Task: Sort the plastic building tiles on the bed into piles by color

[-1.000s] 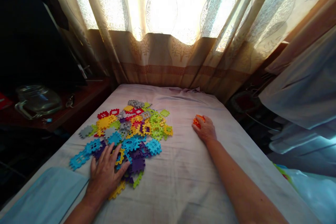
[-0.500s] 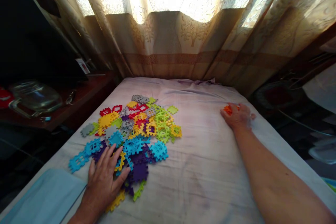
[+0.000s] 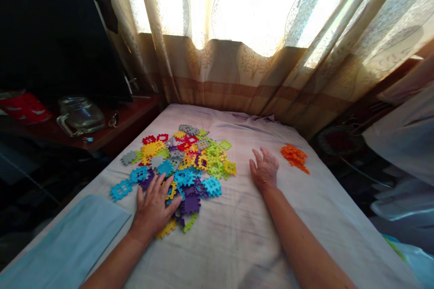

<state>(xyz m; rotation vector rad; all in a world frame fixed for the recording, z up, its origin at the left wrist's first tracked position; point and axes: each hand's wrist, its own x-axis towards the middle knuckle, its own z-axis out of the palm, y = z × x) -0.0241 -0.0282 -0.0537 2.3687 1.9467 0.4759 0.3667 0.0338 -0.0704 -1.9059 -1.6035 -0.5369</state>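
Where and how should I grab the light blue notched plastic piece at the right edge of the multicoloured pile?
I'd pinch the light blue notched plastic piece by its right edge, bringing the bare right hand in from the right: that edge juts onto the pale cloth sheet, while its left side meets dark purple notched plastic pieces.
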